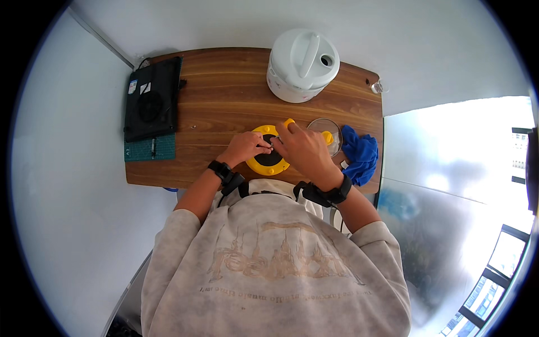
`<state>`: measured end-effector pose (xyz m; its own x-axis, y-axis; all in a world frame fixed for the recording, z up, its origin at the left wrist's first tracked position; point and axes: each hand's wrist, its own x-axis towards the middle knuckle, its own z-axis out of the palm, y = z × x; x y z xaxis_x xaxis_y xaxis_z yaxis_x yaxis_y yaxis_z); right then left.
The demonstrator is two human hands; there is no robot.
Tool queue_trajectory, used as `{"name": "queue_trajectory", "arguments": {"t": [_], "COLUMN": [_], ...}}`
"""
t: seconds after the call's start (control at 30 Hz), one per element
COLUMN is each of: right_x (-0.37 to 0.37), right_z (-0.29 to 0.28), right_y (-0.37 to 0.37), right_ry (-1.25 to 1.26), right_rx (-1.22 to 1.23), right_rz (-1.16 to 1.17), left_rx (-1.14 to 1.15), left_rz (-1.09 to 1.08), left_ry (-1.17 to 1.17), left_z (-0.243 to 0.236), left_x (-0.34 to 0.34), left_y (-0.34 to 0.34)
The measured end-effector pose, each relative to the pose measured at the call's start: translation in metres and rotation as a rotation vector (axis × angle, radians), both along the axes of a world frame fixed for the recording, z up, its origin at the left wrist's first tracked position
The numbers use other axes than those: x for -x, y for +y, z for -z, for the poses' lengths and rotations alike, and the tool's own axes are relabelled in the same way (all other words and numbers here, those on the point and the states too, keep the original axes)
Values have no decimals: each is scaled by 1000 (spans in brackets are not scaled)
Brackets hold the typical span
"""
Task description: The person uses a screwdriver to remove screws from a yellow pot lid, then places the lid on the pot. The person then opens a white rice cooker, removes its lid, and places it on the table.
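A yellow round appliance (257, 165) with a dark middle and small yellow knobs on its rim lies on the table close to my body. Over its dark centre my left hand (245, 147) is closed, fingertips pinched together. Coming from the right, my right hand (303, 149) is also closed, and its fingertips meet the left ones at the centre. Whatever is between the fingertips is too small and covered to make out. A yellow handle-like part (288, 123) sticks out beyond the right hand. Just right of that hand rests a glass lid (337, 144) with a yellow knob.
Beyond the appliance stands a large white lidded container (297, 78). A crumpled blue cloth (362, 154) lies at the right edge, a small clear glass (377, 87) at the far right corner. At left, a black flat device (163, 106) sits on a green cutting mat (164, 148).
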<state>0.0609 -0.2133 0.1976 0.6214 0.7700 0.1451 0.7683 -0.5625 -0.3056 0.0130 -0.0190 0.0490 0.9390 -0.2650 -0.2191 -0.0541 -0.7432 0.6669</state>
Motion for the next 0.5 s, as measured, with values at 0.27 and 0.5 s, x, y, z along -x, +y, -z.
{"name": "queue_trajectory", "arguments": {"t": [0.27,0.5], "right_x": [4,-3], "right_z": [-13,-8], "right_y": [-2,-3], "right_ry": [183,97], "right_rx": [-41,-25], "right_rz": [-140,-123], "left_rx": [-33,649], "left_rz": [-25,-270], "left_ry": [-101,345], "left_z": [3,7], "left_x": [3,-7], "left_y": [0,18]}}
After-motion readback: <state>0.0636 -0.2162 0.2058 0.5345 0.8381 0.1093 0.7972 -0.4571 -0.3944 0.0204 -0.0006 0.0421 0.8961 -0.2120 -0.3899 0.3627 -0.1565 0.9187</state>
